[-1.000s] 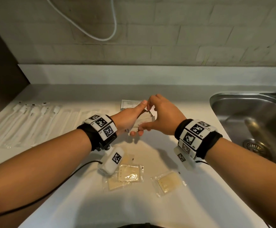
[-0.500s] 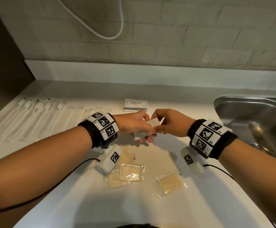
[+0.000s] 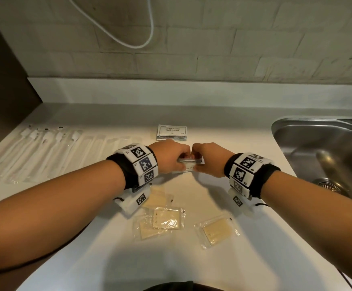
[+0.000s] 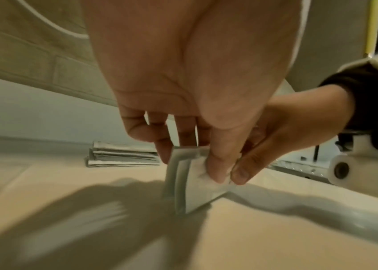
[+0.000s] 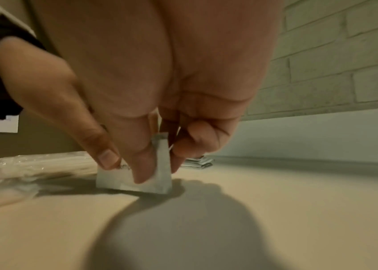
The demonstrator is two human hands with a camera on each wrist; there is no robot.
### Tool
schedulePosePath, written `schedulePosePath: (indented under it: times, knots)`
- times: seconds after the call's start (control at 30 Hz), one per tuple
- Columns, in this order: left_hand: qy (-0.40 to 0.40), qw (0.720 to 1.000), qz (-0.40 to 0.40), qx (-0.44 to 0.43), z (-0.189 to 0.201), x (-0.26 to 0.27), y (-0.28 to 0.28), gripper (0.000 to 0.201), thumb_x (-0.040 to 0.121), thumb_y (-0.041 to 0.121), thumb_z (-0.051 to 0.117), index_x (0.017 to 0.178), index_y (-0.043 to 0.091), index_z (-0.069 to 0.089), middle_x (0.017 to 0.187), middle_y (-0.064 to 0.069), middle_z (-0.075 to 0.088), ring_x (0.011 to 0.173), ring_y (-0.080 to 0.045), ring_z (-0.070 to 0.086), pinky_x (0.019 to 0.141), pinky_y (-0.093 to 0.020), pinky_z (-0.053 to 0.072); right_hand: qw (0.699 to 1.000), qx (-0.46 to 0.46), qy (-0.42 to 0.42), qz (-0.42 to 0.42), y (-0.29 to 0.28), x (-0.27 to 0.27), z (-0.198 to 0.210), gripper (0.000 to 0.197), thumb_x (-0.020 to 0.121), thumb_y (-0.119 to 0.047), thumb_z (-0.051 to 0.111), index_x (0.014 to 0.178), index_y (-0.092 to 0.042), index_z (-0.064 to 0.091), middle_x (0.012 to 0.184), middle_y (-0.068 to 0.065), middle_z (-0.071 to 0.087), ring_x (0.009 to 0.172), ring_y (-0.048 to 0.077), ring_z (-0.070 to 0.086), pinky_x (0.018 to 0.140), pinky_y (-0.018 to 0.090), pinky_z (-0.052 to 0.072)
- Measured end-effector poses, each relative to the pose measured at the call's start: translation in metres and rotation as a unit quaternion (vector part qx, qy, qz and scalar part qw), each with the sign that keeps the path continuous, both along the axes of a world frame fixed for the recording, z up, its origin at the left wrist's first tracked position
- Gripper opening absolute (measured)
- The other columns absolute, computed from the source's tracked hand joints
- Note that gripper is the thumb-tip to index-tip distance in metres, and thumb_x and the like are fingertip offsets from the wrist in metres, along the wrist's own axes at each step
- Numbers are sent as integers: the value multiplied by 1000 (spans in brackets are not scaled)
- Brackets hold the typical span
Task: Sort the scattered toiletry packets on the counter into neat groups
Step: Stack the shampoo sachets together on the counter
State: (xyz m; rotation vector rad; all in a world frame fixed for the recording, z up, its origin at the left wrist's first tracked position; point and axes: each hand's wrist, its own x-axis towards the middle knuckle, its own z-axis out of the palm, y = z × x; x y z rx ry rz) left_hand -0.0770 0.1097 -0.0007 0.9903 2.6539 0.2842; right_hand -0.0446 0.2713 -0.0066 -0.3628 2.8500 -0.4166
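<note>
Whereas 0.5 s ago both hands held the small stack of white sachets above the counter (image 3: 223, 143), the stack now stands on its lower edge on the surface, approx. between shampoo pile and yellow packets; hands lower, closer together

Sink (image 3: 317, 143) at right, unchanged. Row of wrapped toothbrushes (image 3: 45, 152) far left, no shift. Shampoo sachet pile (image 3: 172, 132) behind hands, w/ same place as before. Three yellow packets (image 3: 167, 220) near front edge, not moved

L hand (image 3: 168, 157): thumb + fingers curled, pinching left end of held sachets (image 4: 190, 175). R hand (image 3: 209, 159): thumb in front, fingers behind, pinching right end (image 5: 137, 179). Sachets upright, bottom edge touching counter, edges roughly aligned
</note>
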Motion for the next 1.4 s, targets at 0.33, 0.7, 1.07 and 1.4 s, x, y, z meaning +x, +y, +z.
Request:
schedulePosePath:
  times: [0.33,0.7,1.07,1.4]
  knots:
    - [-26,992,7,-127,-21,3,2,37,101,33,39,130,10,36,121,-10,40,71,-18,45,73,-37,38,999,9,-18,-36,-6,0,-3,20,82,-17,68,95,-13,54,87,1,57,80,20,53,69,27,41]
    - [-61,988,30,-141,-16,6,6,25,100,23,36,116,4,40,107,-6,28,63,-16,42,71,-38,39,999,2,-26,-36,-12,-3,-4,21,85,-25,67,100,-12,61,89,0,58,81,18,54,70,26,41]
    - [-92,993,76,-18,-8,-19,-30,27,101,24,42,123,10,51,104,-5,55,70,-13,55,60,-25,44,983,-104,-120,-88,-22,-34,-2,18,82,-24,73,95,-15,65,86,7,74,67,16,68,75,28,57]
    - [-63,988,139,30,-19,-41,-44,18,94,24,57,110,17,59,95,2,62,84,-17,56,67,-25,40,956,-192,-173,-136,-32,-58,-7,24,79,-17,78,85,-12,55,81,16,72,69,25,68,83,40,59]
